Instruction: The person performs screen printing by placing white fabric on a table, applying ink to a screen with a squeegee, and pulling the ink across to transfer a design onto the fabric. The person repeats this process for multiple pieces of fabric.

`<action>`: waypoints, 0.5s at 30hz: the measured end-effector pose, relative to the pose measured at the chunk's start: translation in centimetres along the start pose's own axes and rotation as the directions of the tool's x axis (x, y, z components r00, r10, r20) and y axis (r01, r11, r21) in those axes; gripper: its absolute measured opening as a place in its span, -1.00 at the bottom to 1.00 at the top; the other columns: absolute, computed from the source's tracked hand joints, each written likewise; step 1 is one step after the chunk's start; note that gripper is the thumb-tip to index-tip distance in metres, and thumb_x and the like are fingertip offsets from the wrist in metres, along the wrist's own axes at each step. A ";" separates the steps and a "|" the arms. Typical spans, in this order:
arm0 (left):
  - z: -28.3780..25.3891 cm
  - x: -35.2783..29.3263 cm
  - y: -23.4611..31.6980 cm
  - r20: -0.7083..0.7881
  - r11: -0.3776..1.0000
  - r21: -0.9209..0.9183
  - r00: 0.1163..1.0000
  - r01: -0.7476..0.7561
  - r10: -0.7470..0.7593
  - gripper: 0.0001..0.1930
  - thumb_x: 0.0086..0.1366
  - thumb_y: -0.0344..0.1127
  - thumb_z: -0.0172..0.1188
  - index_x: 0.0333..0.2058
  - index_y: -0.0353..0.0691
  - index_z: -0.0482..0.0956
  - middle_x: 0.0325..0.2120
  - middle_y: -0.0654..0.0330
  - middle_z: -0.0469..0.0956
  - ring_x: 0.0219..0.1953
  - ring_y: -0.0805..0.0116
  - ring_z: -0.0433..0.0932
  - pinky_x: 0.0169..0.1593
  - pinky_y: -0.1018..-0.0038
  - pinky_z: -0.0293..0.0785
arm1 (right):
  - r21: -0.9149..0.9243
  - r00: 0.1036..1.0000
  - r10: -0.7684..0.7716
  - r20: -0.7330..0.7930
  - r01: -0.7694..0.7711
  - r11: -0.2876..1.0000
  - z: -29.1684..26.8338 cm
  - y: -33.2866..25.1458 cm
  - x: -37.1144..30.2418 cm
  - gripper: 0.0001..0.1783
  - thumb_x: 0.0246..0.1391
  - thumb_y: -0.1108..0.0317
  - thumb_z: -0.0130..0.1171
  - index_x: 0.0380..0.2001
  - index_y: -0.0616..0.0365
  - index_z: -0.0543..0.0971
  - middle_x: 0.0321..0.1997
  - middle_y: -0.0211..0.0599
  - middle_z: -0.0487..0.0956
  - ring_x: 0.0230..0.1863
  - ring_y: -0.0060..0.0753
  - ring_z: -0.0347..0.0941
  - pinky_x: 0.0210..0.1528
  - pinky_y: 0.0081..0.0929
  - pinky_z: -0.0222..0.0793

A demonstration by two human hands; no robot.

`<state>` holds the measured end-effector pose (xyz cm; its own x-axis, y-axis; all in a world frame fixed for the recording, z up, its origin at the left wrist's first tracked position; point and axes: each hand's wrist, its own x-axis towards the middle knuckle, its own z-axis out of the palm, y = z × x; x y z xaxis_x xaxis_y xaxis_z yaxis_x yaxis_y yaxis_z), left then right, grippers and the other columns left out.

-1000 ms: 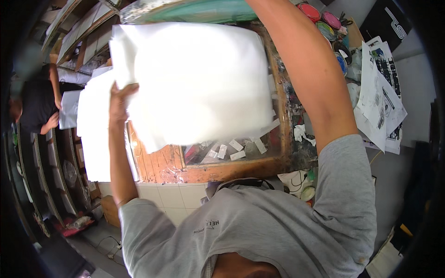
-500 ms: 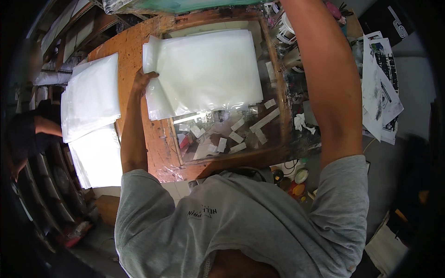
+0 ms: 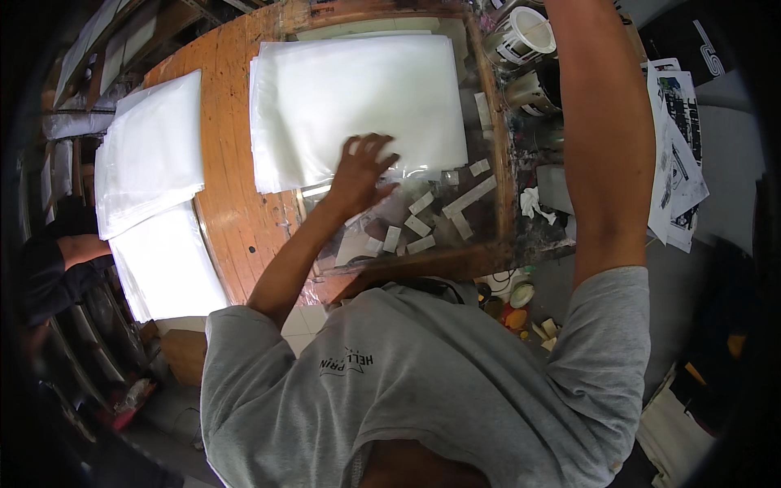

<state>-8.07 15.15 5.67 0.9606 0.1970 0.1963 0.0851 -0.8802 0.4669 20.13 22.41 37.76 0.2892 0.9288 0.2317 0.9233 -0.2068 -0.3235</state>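
Observation:
A stack of thin, whitish translucent plastic sheets (image 3: 358, 98) lies on a glass panel (image 3: 480, 220) set into the wooden table (image 3: 228, 211). Over the near edge of the stack, my left hand (image 3: 364, 175) reaches with its fingers spread and holds nothing. Whether its fingertips touch the top sheet I cannot tell. My right forearm stretches far up along the right side and leaves the picture at the top, so that hand is out of sight. Small white tape-like pieces (image 3: 419, 225) are scattered on or under the glass, near my left wrist.
Further white sheets (image 3: 154, 154) lie in two overlapping piles on the left. Beyond them, another person's arm (image 3: 84, 249) shows beside the shelves. White tubs (image 3: 527, 37), a crumpled tissue (image 3: 535, 205) and printed papers (image 3: 679, 163) are on the right.
My left hand has let go of the stack's left edge and moved right, over its near edge. The folded-up left edge now lies flat. The green-tinted panel at the top has left the picture.

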 end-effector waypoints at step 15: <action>5.8 1.3 1.1 -0.005 0.995 0.092 0.999 -0.044 0.044 -0.69 0.20 -0.25 0.36 -0.09 -0.20 0.67 0.10 0.18 0.53 0.20 0.14 0.44 0.16 0.24 0.44 | 0.099 0.987 -0.135 0.090 0.126 0.987 -0.4 -0.7 -3.5 -0.11 0.24 -0.56 -0.19 -0.80 0.00 0.42 -0.77 -0.67 0.14 -0.72 -0.68 -0.06 -0.65 -0.46 -0.12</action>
<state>-5.24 11.92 1.45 0.9620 0.1600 0.2214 0.0670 -0.9240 0.3765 18.60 19.22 37.54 0.1380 0.9722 0.1894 0.9227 -0.0567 -0.3814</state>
